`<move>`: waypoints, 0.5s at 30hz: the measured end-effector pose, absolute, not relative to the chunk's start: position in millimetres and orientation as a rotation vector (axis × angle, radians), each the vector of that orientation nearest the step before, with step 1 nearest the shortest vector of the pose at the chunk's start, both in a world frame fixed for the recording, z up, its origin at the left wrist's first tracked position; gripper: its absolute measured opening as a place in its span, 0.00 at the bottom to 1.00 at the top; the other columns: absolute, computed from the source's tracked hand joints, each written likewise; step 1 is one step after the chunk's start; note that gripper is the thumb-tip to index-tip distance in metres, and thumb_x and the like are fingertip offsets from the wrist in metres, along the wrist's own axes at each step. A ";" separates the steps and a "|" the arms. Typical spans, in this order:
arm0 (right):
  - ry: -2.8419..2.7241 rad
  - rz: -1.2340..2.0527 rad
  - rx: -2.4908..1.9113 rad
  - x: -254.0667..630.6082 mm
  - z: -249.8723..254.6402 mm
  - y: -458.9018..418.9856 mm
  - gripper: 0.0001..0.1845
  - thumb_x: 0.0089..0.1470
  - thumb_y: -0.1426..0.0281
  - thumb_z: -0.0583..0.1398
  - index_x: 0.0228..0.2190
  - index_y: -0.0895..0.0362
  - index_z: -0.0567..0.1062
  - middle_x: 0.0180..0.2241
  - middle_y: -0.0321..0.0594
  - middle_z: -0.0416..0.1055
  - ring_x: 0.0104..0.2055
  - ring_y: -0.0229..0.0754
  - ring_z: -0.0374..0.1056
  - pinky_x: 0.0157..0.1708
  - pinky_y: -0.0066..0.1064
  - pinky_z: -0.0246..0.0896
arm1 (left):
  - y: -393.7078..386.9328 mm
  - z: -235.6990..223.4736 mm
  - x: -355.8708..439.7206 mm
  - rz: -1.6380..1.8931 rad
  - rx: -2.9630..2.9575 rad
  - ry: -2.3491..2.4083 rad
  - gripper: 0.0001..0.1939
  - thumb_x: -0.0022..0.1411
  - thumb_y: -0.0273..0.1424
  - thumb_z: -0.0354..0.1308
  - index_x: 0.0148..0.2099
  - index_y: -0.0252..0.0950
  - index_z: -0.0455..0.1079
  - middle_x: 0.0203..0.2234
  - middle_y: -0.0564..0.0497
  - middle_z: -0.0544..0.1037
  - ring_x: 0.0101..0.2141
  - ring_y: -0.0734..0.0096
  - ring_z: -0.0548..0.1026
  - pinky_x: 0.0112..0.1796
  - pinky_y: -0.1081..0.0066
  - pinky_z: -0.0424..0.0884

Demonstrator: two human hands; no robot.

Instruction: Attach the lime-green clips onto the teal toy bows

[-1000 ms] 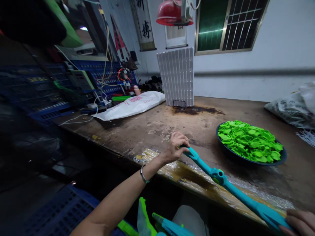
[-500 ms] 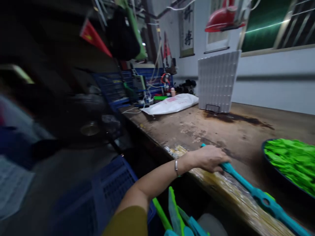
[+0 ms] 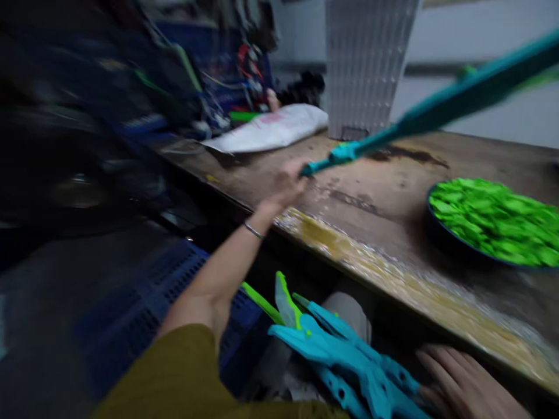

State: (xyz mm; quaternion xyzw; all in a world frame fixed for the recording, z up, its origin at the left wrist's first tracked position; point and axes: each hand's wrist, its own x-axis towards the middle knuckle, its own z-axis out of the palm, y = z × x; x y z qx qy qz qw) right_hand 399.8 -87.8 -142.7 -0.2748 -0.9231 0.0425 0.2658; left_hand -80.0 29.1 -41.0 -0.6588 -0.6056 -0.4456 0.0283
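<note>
My left hand (image 3: 288,185) is closed round the near end of a long teal plastic toy piece (image 3: 437,107), which now slants up off the wooden table (image 3: 393,198) toward the upper right. My right hand (image 3: 469,381) lies low at the bottom right, below the table edge, fingers stretched out beside a bundle of teal and green plastic pieces (image 3: 345,355) on my lap. The picture is smeared by motion.
A dark bowl (image 3: 441,233) heaped with small green plastic parts (image 3: 493,218) sits at the right of the table. A white ribbed tray (image 3: 367,64) stands upright at the back, a white bag (image 3: 266,128) lies beside it. Blue crates (image 3: 174,291) fill the floor at left.
My left hand has lifted the long teal piece off the table so its far end swings up to the right. My right hand has let go of it and dropped beside the lap bundle.
</note>
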 end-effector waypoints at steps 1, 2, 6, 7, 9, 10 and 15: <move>-2.608 0.152 -0.728 404.1 -141.2 -97.6 0.22 0.70 0.52 0.50 0.51 0.45 0.79 0.41 0.43 0.80 0.38 0.53 0.79 0.36 0.45 0.80 | 36.7 -46.2 -92.2 -1.307 -1.876 -1.956 0.19 0.62 0.23 0.57 0.56 0.31 0.70 0.52 0.41 0.76 0.54 0.55 0.71 0.59 0.57 0.65; -2.724 0.205 -0.729 405.4 -139.2 -104.6 0.25 0.72 0.52 0.49 0.50 0.52 0.79 0.42 0.47 0.80 0.39 0.52 0.79 0.37 0.43 0.80 | 44.2 -52.6 -103.9 -1.183 -1.774 -2.050 0.19 0.63 0.25 0.58 0.56 0.35 0.70 0.52 0.45 0.76 0.55 0.56 0.70 0.59 0.58 0.64; -3.066 0.713 -0.962 392.7 -130.2 -114.2 0.20 0.64 0.58 0.65 0.49 0.61 0.76 0.44 0.49 0.75 0.41 0.49 0.77 0.38 0.37 0.77 | 62.3 -79.2 -137.2 -1.048 -1.597 -2.268 0.19 0.68 0.41 0.61 0.55 0.37 0.69 0.53 0.50 0.73 0.58 0.53 0.62 0.62 0.52 0.54; -3.079 0.807 -1.055 389.2 -128.7 -114.7 0.20 0.62 0.62 0.68 0.49 0.61 0.75 0.45 0.50 0.74 0.43 0.50 0.76 0.40 0.38 0.77 | 63.9 -84.9 -142.4 -1.018 -1.550 -2.311 0.22 0.69 0.48 0.60 0.54 0.36 0.69 0.53 0.49 0.73 0.59 0.51 0.60 0.61 0.50 0.52; -3.064 0.923 -1.182 385.4 -127.9 -116.4 0.23 0.60 0.65 0.69 0.52 0.62 0.73 0.48 0.52 0.72 0.46 0.53 0.75 0.44 0.42 0.76 | 66.1 -95.8 -150.7 -0.983 -1.487 -2.380 0.32 0.68 0.60 0.54 0.50 0.33 0.69 0.52 0.48 0.72 0.59 0.48 0.59 0.61 0.46 0.48; -3.043 0.949 -1.207 385.2 -128.6 -117.9 0.26 0.60 0.65 0.70 0.54 0.63 0.72 0.50 0.53 0.71 0.48 0.54 0.74 0.45 0.44 0.75 | 67.1 -101.4 -154.2 -0.971 -1.474 -2.398 0.37 0.66 0.64 0.51 0.49 0.32 0.69 0.51 0.48 0.72 0.59 0.47 0.58 0.61 0.45 0.46; -2.942 0.726 -0.951 386.4 -132.5 -130.7 0.38 0.57 0.68 0.71 0.62 0.64 0.64 0.59 0.60 0.64 0.59 0.59 0.65 0.55 0.50 0.70 | 68.9 -128.8 -164.3 -0.923 -1.494 -2.503 0.49 0.58 0.74 0.42 0.47 0.30 0.68 0.53 0.47 0.70 0.60 0.43 0.54 0.62 0.38 0.39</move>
